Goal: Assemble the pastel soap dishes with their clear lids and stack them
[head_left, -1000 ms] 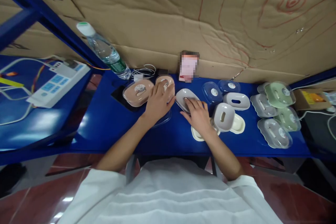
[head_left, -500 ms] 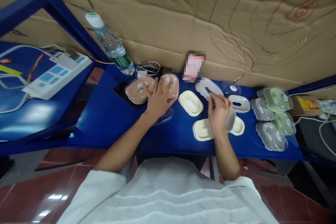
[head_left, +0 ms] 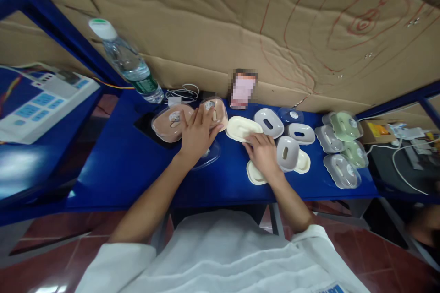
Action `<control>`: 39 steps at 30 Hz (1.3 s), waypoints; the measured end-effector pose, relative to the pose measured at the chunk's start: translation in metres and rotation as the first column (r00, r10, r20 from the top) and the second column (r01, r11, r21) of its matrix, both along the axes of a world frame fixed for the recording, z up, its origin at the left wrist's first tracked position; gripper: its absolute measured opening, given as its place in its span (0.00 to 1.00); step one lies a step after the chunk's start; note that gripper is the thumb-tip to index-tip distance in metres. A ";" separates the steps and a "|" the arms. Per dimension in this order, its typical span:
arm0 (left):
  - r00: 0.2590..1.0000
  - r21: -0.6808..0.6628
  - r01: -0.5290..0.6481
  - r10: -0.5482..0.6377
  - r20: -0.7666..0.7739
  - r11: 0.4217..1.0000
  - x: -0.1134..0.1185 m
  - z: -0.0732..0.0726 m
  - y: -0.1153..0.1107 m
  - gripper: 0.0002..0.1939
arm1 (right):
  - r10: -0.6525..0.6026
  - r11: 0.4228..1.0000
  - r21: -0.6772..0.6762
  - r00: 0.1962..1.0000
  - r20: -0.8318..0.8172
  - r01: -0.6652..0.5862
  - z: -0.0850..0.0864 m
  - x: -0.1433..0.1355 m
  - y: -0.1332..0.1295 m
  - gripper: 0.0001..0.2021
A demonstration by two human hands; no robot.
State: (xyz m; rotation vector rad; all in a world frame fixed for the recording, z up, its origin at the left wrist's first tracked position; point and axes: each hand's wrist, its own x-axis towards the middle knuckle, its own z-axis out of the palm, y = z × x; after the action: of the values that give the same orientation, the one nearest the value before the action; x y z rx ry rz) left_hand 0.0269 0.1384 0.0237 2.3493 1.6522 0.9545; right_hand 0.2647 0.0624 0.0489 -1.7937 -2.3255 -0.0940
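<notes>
My left hand (head_left: 196, 135) lies with spread fingers over two pink boxes with clear lids. Its fingertips touch the lid of the right pink box (head_left: 217, 112), and the left pink box (head_left: 168, 126) is beside them. My right hand (head_left: 264, 152) is closed on the near right edge of a cream oval tray (head_left: 242, 127); the thumb is partly hidden. Below that hand, a second cream tray (head_left: 255, 175) is partly covered. Right of it stand a grey slotted box (head_left: 288, 146), another grey box (head_left: 263, 116) and a third (head_left: 307, 132). Another cream piece (head_left: 303, 163) shows beneath the nearest grey box.
Lidded green and grey boxes (head_left: 340, 171) are stacked at the table's right end. A clear lid (head_left: 210, 155) lies under my left wrist; another (head_left: 287, 115) is at the back. A water bottle (head_left: 132, 66), white cable (head_left: 184, 94) and phone (head_left: 243, 89) line the cardboard wall.
My right hand has moved left from the grey boxes to the cream tray, which has turned. A grey box now sits at the back without my hand. My left hand stays on the pink boxes.
</notes>
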 end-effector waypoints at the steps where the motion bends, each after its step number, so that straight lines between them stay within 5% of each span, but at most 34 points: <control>1: 1.000 0.010 0.006 -0.006 -0.006 1.000 0.000 -0.001 0.001 0.35 | -0.018 1.000 0.023 1.000 0.016 0.018 0.005 0.005 -0.002 0.12; 7: 0.998 0.044 0.059 -0.059 0.016 0.997 -0.001 -0.007 0.004 0.34 | -0.138 0.989 0.072 0.975 0.175 0.128 0.027 0.056 0.004 0.09; 11: 0.988 0.028 0.077 -0.081 0.128 0.997 -0.003 -0.005 0.007 0.33 | -0.261 0.958 0.162 0.953 0.151 0.236 0.037 0.083 0.025 0.18; 16: 0.927 -0.051 0.125 -0.098 0.362 0.991 -0.010 0.009 0.010 0.30 | 0.059 0.998 -0.005 0.998 0.022 -0.059 0.044 0.037 0.039 0.28; 19: 0.860 -0.112 0.168 -0.091 0.502 0.979 -0.013 0.017 0.008 0.31 | 0.242 0.970 -0.025 0.970 -0.038 -0.243 0.047 -0.008 0.045 0.36; 23: 0.753 -0.097 0.223 -0.108 0.649 0.970 -0.011 0.023 0.002 0.31 | 0.288 0.953 0.120 0.955 -0.075 -0.278 0.047 -0.040 0.053 0.38; 27: 0.612 -0.164 0.241 -0.019 0.790 0.957 -0.002 0.020 -0.004 0.32 | 0.308 0.944 0.153 0.947 -0.097 -0.291 0.047 -0.036 0.055 0.35; 36: 0.231 -0.426 0.360 0.363 0.903 0.830 0.018 0.005 0.001 0.34 | 0.395 0.910 0.143 0.918 -0.022 -0.389 0.049 -0.033 0.055 0.28; 39: 0.214 -0.466 0.393 0.414 0.885 0.793 0.016 0.008 0.002 0.36 | 0.511 0.852 0.136 0.860 -0.008 -0.505 0.055 -0.033 0.051 0.23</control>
State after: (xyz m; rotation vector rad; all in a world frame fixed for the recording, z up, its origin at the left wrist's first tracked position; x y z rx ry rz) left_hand 0.0433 0.1406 0.0317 0.7563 1.0485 1.2241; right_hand 0.2321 0.1137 0.1039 -1.0573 -2.6066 -0.1185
